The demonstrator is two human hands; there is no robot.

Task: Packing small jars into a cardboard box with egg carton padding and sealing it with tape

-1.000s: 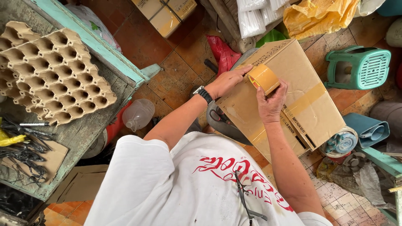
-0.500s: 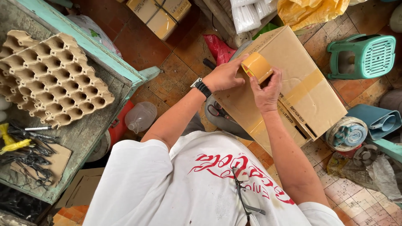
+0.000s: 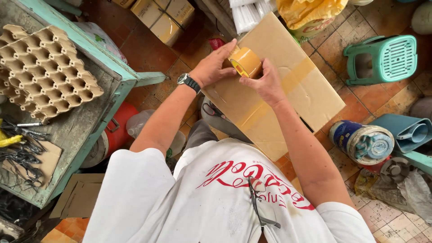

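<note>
Nearest to the camera, the person is wearing a white shirt (image 3: 216, 198) with red print, and a pair of glasses (image 3: 261, 202) is hanging at its front. Both arms are stretching away from the body toward a large cardboard box (image 3: 279, 90) that is lying on the person's lap and over the tiled floor (image 3: 342, 49), with a strip of brown tape running across its top. The left hand (image 3: 211, 67), with a dark wristwatch (image 3: 188, 82) on its wrist, is closing its fingers on the left side of a roll of yellow-brown tape (image 3: 245, 62). The right hand (image 3: 265, 83) is gripping the same roll from the near right side, so the roll is standing between the two hands, just above the far left part of the box. On the left, a worn green tabletop (image 3: 67, 130) is carrying grey egg trays (image 3: 45, 72) and, nearer, some dark wire pieces (image 3: 20, 153) on a piece of cardboard. Under this tabletop a red container (image 3: 118, 132) is showing. On the right, a blue tin (image 3: 362, 141) with a dirty lid is lying on the floor, and farther away a green plastic stool (image 3: 387, 58) is lying on its side. At the far edge, smaller taped cartons (image 3: 164, 18) and a yellow bag (image 3: 310, 11) are resting.
</note>
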